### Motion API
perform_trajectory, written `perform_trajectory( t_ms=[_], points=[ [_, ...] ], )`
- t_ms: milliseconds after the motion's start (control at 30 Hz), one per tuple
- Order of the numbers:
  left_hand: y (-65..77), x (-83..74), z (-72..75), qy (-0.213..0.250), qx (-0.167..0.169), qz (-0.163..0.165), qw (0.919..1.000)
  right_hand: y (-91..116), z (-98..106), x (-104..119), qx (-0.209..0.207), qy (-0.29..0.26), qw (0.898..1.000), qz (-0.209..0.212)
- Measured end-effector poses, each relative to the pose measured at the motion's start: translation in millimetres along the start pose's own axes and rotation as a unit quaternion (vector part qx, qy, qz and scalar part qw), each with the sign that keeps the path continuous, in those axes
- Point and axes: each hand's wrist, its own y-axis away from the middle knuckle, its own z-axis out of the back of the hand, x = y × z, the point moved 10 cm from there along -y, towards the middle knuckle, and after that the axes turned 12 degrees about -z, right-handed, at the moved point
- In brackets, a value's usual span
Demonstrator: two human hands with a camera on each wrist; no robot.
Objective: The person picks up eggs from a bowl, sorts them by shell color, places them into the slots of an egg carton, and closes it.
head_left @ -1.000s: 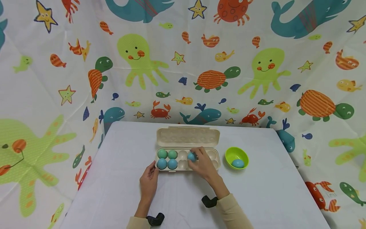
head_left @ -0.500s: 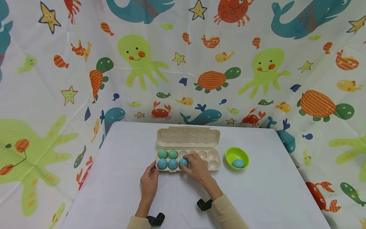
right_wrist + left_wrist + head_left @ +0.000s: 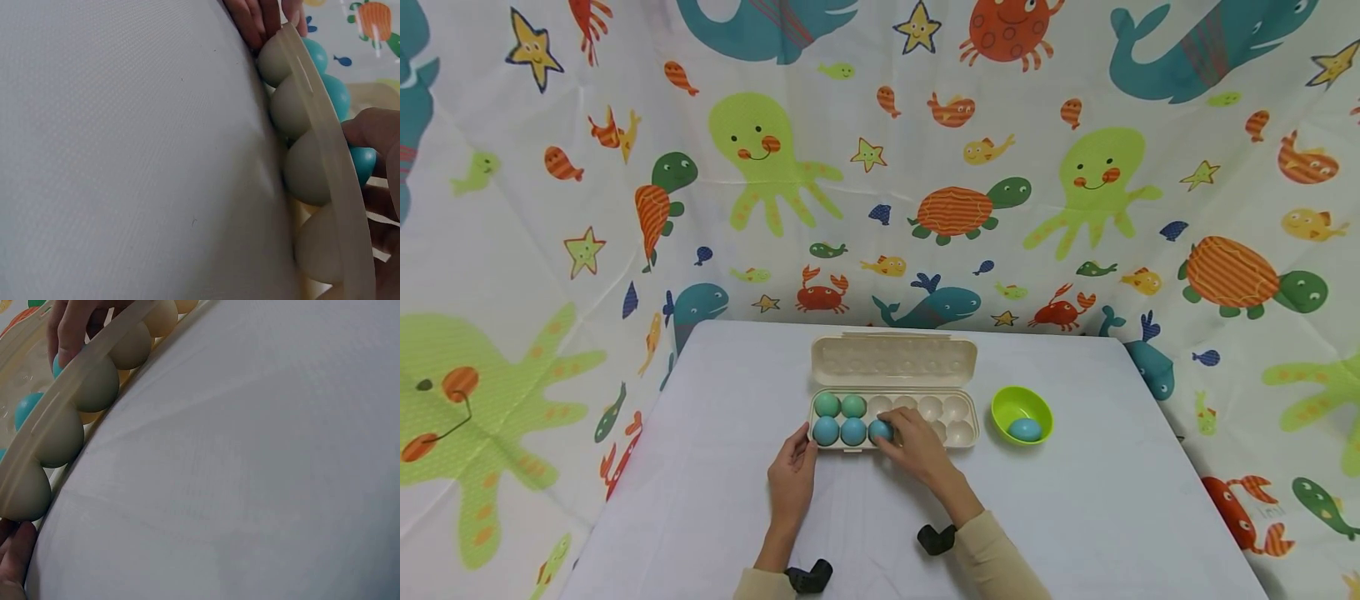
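Note:
An open cream egg carton (image 3: pixel 892 361) stands on the table with its lid folded back. In its left end sit two green eggs (image 3: pixel 840 405) behind two blue eggs (image 3: pixel 839 431). My right hand (image 3: pixel 920 454) pinches a third blue egg (image 3: pixel 877 430) between thumb and fingers, in the front row's third cup; the right wrist view shows this blue egg (image 3: pixel 362 164) down below the carton rim's far side. My left hand (image 3: pixel 792 477) grips the carton's left front corner, its fingers (image 3: pixel 15 556) against the end cup in the left wrist view.
To the right of the carton, a lime green bowl (image 3: pixel 1000 414) holds one blue egg (image 3: pixel 1025 429). A white cloth (image 3: pixel 1097 500) covers the table. Behind it hangs a curtain (image 3: pixel 842 192) printed with sea animals.
My right hand has carried the blue egg left and toward the front, from above the back cups into the third front cup, then slightly lower. My left hand has stayed at the corner.

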Motion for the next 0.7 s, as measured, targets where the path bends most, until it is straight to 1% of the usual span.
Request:
perform_trajectory(
  t_ms=[133,167,233,300,400,467,700],
  points=[
    [-0.1,-23.1,1.3,-0.001,0.004,-0.004,1.0,0.5,-1.5,-1.0,0.009,-0.008,1.0,0.0],
    [-0.2,-29.2,1.7,-0.004,0.008,-0.011,0.9999,0.4,-1.9,-1.4,0.01,-0.009,1.0,-0.001],
    [-0.2,-36.6,2.6,-0.008,0.014,-0.019,0.9997,0.2,-2.8,-2.2,0.015,-0.015,1.0,-0.005],
    [0.1,-38.2,2.7,-0.007,0.017,-0.02,0.9996,0.6,-3.4,-2.3,0.018,-0.016,1.0,-0.006],
    [0.7,-36.2,2.1,-0.001,0.016,-0.019,0.9997,0.6,-3.8,-2.2,0.026,-0.02,0.999,-0.007],
    [1.0,-35.2,1.7,0.002,0.013,-0.015,0.9998,0.2,-4.2,-2.1,0.031,-0.014,0.999,-0.006],
    [1.1,-34.5,1.5,0.003,0.004,-0.023,0.9997,-3.2,-4.9,-3.1,0.051,0.018,0.998,-0.009]
  ],
)
